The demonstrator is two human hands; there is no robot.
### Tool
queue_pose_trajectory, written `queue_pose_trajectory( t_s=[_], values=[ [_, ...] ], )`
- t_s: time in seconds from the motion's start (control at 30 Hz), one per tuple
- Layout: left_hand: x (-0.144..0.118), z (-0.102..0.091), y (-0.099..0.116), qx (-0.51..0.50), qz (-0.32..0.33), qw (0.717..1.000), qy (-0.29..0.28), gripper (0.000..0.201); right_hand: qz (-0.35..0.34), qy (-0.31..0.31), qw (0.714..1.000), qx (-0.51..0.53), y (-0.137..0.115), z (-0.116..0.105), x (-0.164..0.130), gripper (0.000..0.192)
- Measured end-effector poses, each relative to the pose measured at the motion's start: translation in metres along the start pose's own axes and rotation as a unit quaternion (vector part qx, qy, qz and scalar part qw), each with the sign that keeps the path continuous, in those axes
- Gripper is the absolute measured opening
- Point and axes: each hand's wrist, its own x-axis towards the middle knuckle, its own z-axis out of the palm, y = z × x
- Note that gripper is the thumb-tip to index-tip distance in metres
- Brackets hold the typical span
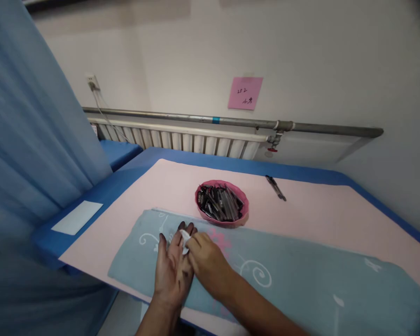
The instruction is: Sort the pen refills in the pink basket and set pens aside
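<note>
My left hand [175, 266] is held palm up with its fingers stretched out, and dark smudges mark its palm and fingertips. My right hand [207, 261] is closed on a small white wipe [185, 241], pressing it against the fingers of the left hand. Both hands are over a grey-green cloth [294, 275] with white swirls and a pink pattern. Just beyond them stands a pink oval basket [244, 217] filled with several black and clear pens [221, 203].
Pens [276, 188] lie at the right on the pink table cover [318, 210]. A white sheet [77, 217] rests on the blue edge at left, near a blue curtain [38, 116]. Behind the table are a radiator [182, 140], a metal pipe [161, 115] and a pink note [245, 93].
</note>
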Motion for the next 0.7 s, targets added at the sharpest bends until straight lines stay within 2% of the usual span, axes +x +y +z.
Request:
queue_pose_trajectory(
  t_s=[0.1, 0.23, 0.3, 0.43, 0.53, 0.63, 0.7],
  values=[
    [-0.007, 0.007, -0.002, 0.033, 0.003, 0.999, 0.017, 0.047, 0.038, -0.007, 0.998, -0.052, 0.009, -0.001, 0.009, 0.017],
    [-0.011, 0.007, -0.010, 0.104, 0.095, 0.990, 0.016, 0.049, 0.086, -0.007, 0.995, -0.050, 0.001, -0.002, -0.005, 0.022],
    [-0.013, 0.004, -0.013, 0.141, 0.114, 0.983, 0.010, 0.048, 0.084, -0.002, 0.996, -0.024, -0.004, 0.000, -0.015, 0.025],
    [-0.013, 0.001, -0.015, 0.170, 0.084, 0.982, -0.005, 0.048, 0.057, -0.010, 0.998, -0.002, 0.001, 0.003, -0.014, 0.025],
    [-0.013, 0.002, -0.015, 0.158, 0.072, 0.985, 0.000, 0.049, 0.094, -0.021, 0.995, 0.002, 0.014, -0.002, -0.002, 0.024],
    [-0.015, 0.004, -0.015, 0.122, 0.072, 0.990, 0.016, 0.049, 0.144, 0.023, 0.989, 0.028, 0.020, -0.011, 0.005, 0.021],
    [-0.016, 0.005, -0.014, 0.106, 0.053, 0.992, 0.049, 0.044, 0.132, 0.067, 0.986, 0.072, 0.015, -0.013, 0.006, 0.020]
  ],
)
